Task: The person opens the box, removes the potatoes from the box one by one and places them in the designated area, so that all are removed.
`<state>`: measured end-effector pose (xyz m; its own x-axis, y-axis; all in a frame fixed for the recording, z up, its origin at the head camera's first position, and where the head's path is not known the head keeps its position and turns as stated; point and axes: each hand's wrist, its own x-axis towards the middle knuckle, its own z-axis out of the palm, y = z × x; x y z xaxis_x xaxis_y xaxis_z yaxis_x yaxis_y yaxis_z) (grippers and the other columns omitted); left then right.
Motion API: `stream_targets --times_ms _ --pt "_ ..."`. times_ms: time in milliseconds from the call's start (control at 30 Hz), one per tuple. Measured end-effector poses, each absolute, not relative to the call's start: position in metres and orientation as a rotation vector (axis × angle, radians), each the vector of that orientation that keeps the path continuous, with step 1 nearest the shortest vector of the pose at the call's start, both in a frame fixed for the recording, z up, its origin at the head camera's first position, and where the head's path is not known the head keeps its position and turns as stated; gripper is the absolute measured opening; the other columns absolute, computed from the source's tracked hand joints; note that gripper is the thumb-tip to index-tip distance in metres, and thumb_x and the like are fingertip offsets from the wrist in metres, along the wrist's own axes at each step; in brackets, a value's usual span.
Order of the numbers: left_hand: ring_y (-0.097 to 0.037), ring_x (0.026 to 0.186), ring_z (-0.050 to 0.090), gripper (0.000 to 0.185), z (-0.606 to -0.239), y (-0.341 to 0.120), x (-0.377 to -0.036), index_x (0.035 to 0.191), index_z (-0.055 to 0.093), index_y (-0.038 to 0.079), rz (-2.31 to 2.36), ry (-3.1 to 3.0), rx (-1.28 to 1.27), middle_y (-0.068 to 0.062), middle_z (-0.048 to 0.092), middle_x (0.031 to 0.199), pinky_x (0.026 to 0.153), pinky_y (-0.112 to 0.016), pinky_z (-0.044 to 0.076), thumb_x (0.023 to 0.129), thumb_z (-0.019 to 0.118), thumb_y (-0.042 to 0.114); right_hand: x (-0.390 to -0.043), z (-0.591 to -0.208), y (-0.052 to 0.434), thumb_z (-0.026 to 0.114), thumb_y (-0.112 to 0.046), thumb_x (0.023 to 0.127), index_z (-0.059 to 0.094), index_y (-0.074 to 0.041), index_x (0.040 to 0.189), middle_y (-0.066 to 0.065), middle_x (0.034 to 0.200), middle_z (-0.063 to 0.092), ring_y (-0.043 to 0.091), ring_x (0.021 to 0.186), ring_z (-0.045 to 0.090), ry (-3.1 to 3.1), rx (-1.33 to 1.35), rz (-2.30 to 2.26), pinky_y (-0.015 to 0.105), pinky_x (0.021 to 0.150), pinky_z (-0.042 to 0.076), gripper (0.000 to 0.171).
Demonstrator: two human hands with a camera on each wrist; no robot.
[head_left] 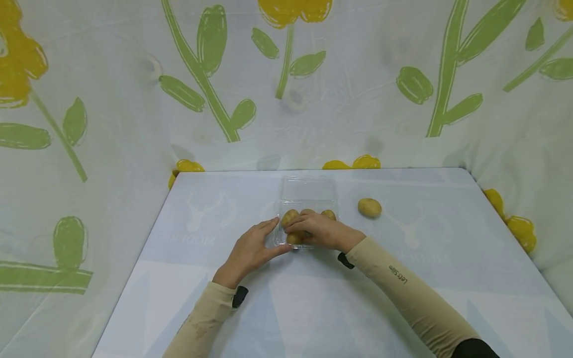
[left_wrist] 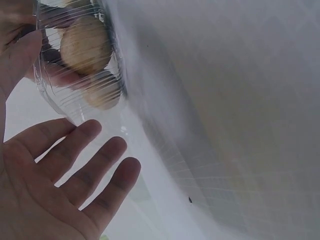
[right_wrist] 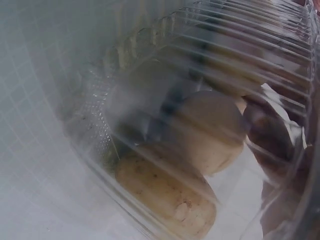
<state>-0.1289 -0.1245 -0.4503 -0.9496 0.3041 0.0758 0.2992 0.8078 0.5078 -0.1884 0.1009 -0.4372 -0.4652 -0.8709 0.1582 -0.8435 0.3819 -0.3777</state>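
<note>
A clear plastic clamshell container [head_left: 309,191] lies open in the middle of the table, and I see several yellow potatoes [head_left: 290,217] in its near half. My right hand [head_left: 301,229] reaches into it, its fingers curled over one potato [right_wrist: 212,130]. Those fingers [right_wrist: 272,132] show through the ribbed wall [right_wrist: 150,75] in the right wrist view. My left hand [head_left: 266,237] is open, with straight fingers against the container's left side. In the left wrist view the palm and spread fingers [left_wrist: 75,170] sit just below the container [left_wrist: 60,97]. One loose potato [head_left: 369,207] lies on the table to the right.
The table [head_left: 313,298] has a pale blue cloth and rounded far corners. A white curtain [head_left: 112,99] printed with green stems and yellow flowers hangs close around its left, back and right sides.
</note>
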Motion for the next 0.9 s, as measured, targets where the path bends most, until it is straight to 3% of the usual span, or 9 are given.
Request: stream_targets --times_ms 900 --pt "-0.023 0.126 0.044 0.088 -0.4489 -0.1250 -0.1281 0.143 0.039 0.020 0.851 2.966 0.496 -0.002 0.045 0.141 0.099 -0.044 0.040 0.074 0.059 0.070 -0.1829 -0.4351 0.1093 0.073 -0.013 0.082 0.060 -0.014 0.125 -0.003 0.115 0.060 0.009 0.107 0.052 2.563 -1.545 -0.791 0.023 0.091 0.045 0.045"
